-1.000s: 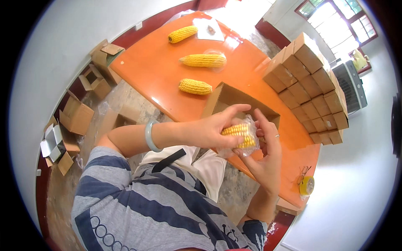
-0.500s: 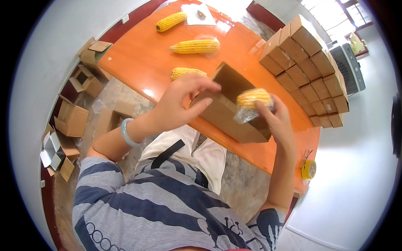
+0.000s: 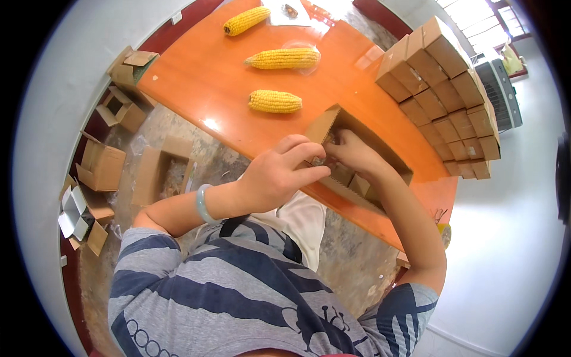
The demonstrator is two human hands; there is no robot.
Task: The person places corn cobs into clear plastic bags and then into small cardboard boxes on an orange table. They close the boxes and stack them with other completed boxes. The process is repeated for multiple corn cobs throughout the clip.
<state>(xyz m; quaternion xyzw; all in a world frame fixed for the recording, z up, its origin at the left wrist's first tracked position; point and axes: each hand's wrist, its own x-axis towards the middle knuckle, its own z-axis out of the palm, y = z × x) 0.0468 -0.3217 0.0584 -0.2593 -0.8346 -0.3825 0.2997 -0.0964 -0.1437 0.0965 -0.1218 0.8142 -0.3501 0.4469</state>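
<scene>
Cardboard box [image 3: 323, 127] at table edge [image 3: 238, 140]

Worn on the person's head, left of a pair, the wide fisheye camera looks steeply down and forward: closest, along the lower edge, a grey-and-navy striped cloth shirt [image 3: 238, 291]; near, mid-view, an open brown rectangular cardboard box [image 3: 323, 125] on a glossy orange flat table [image 3: 196, 77]; farther, upper right, a bright paned window [image 3: 476, 28].

No text legible; stacked boxes [image 3: 452, 119] right of the fingers [image 3: 306, 152] too small to read, shirt [image 3: 238, 297] below them shows only shapes.
</scene>
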